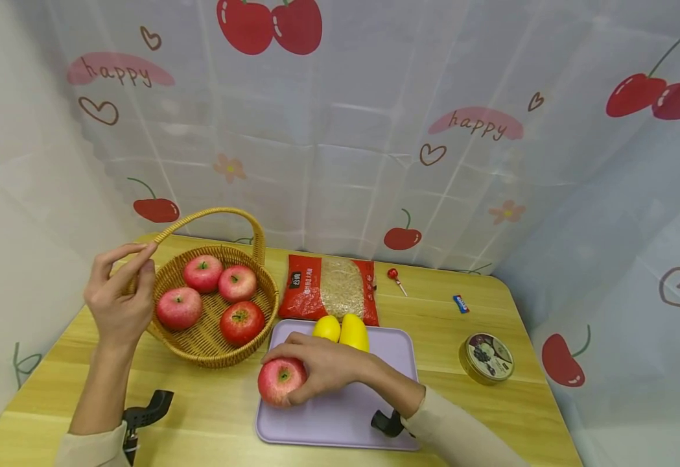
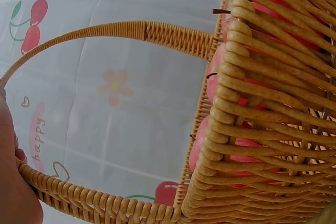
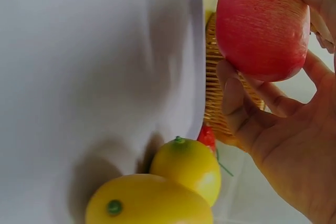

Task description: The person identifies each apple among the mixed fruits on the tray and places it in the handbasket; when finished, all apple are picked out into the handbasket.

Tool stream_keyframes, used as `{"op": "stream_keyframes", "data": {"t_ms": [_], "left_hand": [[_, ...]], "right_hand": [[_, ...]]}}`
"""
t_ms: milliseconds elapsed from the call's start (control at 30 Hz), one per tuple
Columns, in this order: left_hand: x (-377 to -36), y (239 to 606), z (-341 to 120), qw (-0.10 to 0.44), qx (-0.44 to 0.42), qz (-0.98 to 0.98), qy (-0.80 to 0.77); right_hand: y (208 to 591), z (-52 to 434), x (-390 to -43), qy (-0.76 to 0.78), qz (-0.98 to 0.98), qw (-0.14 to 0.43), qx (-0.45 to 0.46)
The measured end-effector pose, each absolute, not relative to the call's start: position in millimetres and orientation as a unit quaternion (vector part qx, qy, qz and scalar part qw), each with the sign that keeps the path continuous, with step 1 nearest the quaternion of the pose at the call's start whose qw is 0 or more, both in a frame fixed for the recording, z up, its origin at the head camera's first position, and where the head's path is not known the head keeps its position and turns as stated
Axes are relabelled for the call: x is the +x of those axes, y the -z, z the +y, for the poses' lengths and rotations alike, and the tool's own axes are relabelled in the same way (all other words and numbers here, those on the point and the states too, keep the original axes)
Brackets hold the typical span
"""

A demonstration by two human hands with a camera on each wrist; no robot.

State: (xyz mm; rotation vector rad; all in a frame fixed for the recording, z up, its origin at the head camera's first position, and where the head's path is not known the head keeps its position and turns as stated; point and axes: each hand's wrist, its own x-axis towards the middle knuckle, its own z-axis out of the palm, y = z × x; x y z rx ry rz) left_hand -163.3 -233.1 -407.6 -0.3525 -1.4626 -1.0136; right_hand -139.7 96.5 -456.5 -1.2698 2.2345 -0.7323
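Observation:
A wicker basket [image 1: 199,350] with a tall arched handle [image 1: 217,211] stands at the left, several red apples [image 1: 242,322] inside. My left hand [image 1: 119,292] pinches the left part of that handle; in the left wrist view the fingers wrap the handle [image 2: 94,198] at the left edge. Over the left side of a lilac tray [image 1: 340,428], my right hand [image 1: 328,360] grips a red apple [image 1: 281,381] between thumb and fingers. The right wrist view shows this apple [image 3: 262,27] above the tray's edge. Two yellow fruits, a lemon [image 1: 327,327] and a mango [image 1: 354,332], lie at the tray's back.
Behind the tray lies a red bag of oats [image 1: 328,285]. Farther right are a red lollipop [image 1: 394,275], a small blue wrapped candy [image 1: 461,303] and a round tin [image 1: 487,358]. A printed curtain [image 1: 340,130] hangs along the table's back edge.

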Motion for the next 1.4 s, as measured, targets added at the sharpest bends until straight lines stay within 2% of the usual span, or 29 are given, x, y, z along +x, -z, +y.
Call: {"op": "stream_keyframes", "data": {"t_ms": [433, 633, 1133, 1400], "left_hand": [[-164.5, 408.9, -234.5, 0.616, -0.151, -0.637, 0.439], [-164.3, 408.8, -235.0, 0.616, -0.151, -0.638, 0.436], [-163.7, 408.7, -235.6, 0.614, -0.152, -0.641, 0.435], [-164.4, 408.2, -234.8, 0.617, -0.155, -0.637, 0.435]], "right_hand": [[434.4, 81.2, -143.9, 0.285, 0.812, 0.188, -0.473], [428.7, 74.0, -144.0, 0.287, 0.814, 0.195, -0.466], [427.4, 57.9, -148.5, 0.290, 0.818, 0.146, -0.475], [427.0, 50.2, -154.6, 0.301, 0.819, 0.141, -0.467]]}}
